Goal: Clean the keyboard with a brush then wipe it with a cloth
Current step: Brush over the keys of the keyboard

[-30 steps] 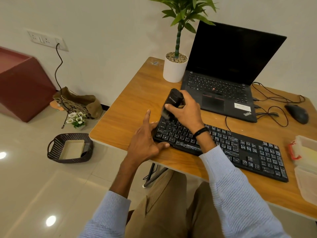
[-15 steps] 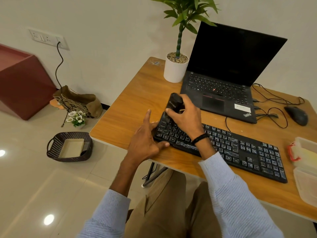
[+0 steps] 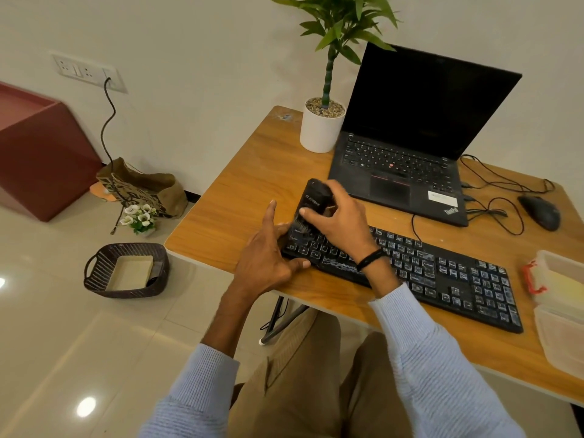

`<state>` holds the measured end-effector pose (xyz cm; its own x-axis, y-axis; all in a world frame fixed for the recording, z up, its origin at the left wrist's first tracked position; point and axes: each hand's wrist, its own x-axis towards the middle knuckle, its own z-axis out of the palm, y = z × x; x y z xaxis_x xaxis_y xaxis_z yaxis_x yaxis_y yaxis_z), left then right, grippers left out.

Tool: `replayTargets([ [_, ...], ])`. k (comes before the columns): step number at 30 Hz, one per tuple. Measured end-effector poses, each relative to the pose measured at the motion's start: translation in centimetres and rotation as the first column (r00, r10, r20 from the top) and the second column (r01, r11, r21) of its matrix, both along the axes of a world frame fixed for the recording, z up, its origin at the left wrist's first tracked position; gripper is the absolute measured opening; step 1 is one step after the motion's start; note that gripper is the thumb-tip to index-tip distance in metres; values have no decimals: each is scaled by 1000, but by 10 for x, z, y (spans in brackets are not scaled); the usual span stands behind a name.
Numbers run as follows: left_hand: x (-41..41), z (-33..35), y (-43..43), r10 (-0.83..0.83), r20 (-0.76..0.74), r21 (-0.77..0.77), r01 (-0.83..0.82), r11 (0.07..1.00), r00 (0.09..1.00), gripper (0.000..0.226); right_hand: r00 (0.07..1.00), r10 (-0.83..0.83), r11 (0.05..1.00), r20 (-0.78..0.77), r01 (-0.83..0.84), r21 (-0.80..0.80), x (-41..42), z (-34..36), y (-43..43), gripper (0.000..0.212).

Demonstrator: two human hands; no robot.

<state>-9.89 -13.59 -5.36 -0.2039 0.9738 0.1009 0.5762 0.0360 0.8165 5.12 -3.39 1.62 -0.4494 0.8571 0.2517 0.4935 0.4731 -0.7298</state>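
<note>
**At the left end of the keyboard: brush in hand, bristles on the keys**

On the wooden desk (image 3: 252, 184), near the front edge: black keyboard (image 3: 442, 273), lying slantwise, cable running from its back edge toward the laptop (image 3: 410, 147).

Over the keyboard's left end: right hand (image 3: 341, 222), fingers wrapped around a black brush (image 3: 313, 197), handle tilted up and away, bristles down on the leftmost keys; bristle end blurred. Dark band on that wrist.

Against the keyboard's left edge: left hand (image 3: 268, 260), not gripping, fingers spread, forefinger raised, thumb resting by the front corner.

Behind the keyboard: laptop open, screen dark. Just beside its left side: white pot with a green plant (image 3: 322, 128).

At the right of the desk: black mouse (image 3: 540, 211) among loose cables; clear plastic boxes (image 3: 562, 311) at the desk's right edge.

On the floor, left of the desk: dark woven basket (image 3: 126, 270), small bunch of white flowers (image 3: 139, 216), brown bag (image 3: 142, 188).
</note>
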Motion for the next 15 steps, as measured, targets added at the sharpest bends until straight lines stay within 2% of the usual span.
replayTargets([
  [2,1,0,0,-1,-4,10,1,1000,1000,136,999,-6,1000,-32,5,-9,1,1,0,47],
  [5,-1,1,-1,-7,1,27,7,1000,1000,134,989,150,983,11,-148,-108,1,-1,-8,49],
  [9,0,1,0,-5,-22,29,6,1000,1000,135,999,2,999,-37,0,37,5,-1,-5,49],
  [10,0,1,0,-1,-26,31,2,1000,1000,136,999,2,1000,-46,-1,23,7,-1,-4,49],
  [13,0,0,-1,-5,-27,37,6,999,1000,135,990,141,985,16,-139,-98,9,-3,-11,53],
  [15,0,1,-1,-3,-16,34,4,999,1000,135,995,96,994,4,-96,-53,9,-3,-11,53],
])
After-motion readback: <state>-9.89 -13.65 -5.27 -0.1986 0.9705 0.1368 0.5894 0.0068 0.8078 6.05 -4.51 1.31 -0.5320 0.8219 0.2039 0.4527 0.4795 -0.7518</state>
